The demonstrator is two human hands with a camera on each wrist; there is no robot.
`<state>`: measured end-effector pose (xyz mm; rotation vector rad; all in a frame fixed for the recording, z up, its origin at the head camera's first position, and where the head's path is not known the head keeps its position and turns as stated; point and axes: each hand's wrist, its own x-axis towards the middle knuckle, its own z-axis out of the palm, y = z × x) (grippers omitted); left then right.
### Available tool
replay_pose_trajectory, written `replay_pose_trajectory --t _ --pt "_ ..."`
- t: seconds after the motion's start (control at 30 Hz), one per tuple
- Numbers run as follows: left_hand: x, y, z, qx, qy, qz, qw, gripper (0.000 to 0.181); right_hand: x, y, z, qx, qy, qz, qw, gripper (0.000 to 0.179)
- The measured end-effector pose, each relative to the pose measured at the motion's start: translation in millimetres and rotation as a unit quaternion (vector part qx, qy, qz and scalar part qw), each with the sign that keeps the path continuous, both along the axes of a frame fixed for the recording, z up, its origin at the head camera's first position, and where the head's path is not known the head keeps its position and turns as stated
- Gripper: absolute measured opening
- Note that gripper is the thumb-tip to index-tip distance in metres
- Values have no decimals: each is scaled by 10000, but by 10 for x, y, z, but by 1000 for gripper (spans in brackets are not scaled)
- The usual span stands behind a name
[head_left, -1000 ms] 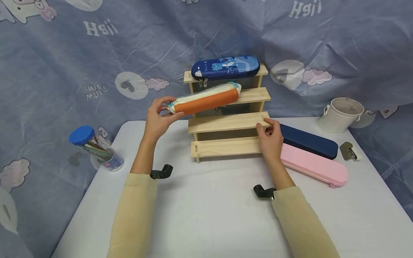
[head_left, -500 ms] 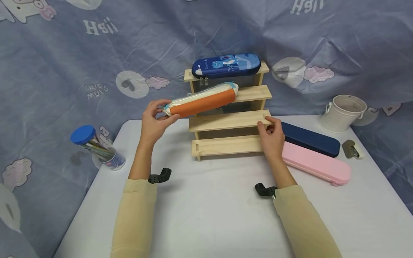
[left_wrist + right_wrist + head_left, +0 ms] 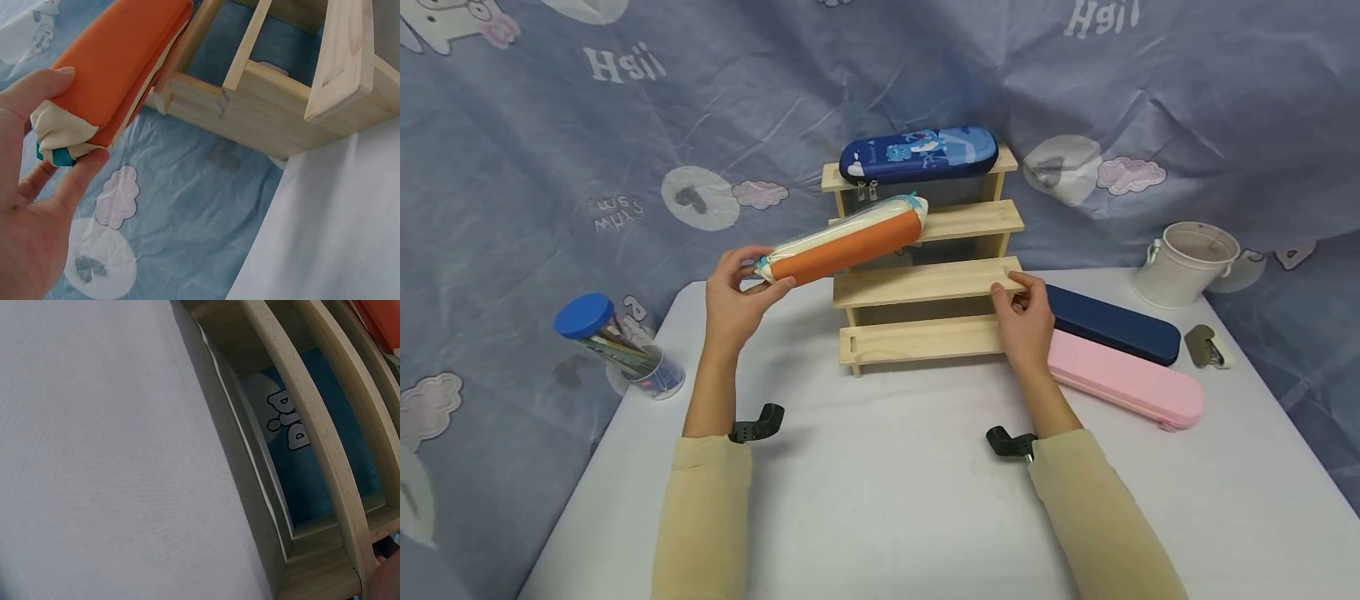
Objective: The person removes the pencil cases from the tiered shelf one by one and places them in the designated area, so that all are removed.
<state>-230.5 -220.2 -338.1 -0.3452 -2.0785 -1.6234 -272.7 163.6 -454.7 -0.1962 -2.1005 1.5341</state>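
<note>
2 hands at work on my feed: the left hand pinches the left end of the orange-and-cream case, thumb above, fingertips beneath, its right end tilted up before the 4-tier wooden rack; I can't tell whether they touch. My right hand grips the rack's right side, 2nd tier from the bottom. Up top, a blue patterned case; right, a navy case beyond a pink case.

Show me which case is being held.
The orange case, pinched by the left hand; the patterned blue case sits on the top shelf, the navy case and pink case on the table.
</note>
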Motion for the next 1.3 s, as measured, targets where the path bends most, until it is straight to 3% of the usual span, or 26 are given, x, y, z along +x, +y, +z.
replay_pose_trajectory --t 0.53,0.67,0.93,1.3 --pt "86 -147 -129 502 -254 150 9983 49 35 30 14 -28 -110 -64 9999 43" --pt "98 -231 -175 598 -242 292 9975 49 24 21 -4 -48 -113 5 9999 43" --pt "57 -483 -397 1020 -385 632 9920 52 -12 -52 -3 -10 -52 35 10000 43" --pt "105 -552 -463 1392 -397 933 9851 51 2 -38 6 -21 -48 23 10000 42"
